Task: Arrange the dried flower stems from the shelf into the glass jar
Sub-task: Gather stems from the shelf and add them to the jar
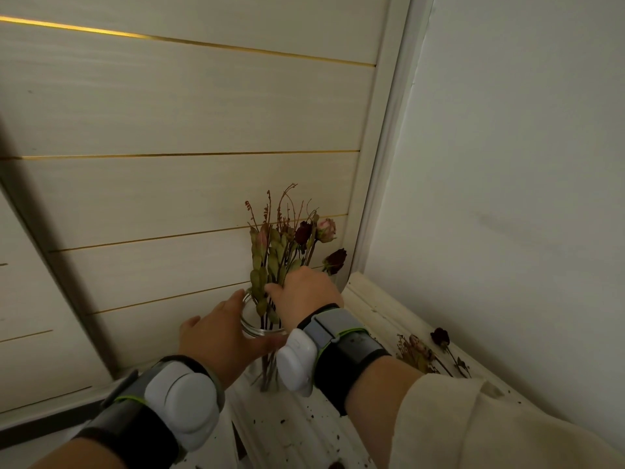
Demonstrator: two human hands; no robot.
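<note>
A clear glass jar (258, 328) stands on the white shelf (304, 431) against the panelled wall. My left hand (220, 333) grips the jar's neck from the left. Dried flower stems (287, 242) with green leaves, dark red and pink buds rise out of the jar. My right hand (304, 296) holds this bunch just above the jar's mouth, fingers curled round the stems. Two more dried stems (429, 353) lie flat on the shelf to the right, one with a dark red bud.
A cream panelled wall (189, 184) with thin gold strips stands right behind the jar. A plain white wall (507, 198) closes the right side. Dark crumbs are scattered over the shelf's front part.
</note>
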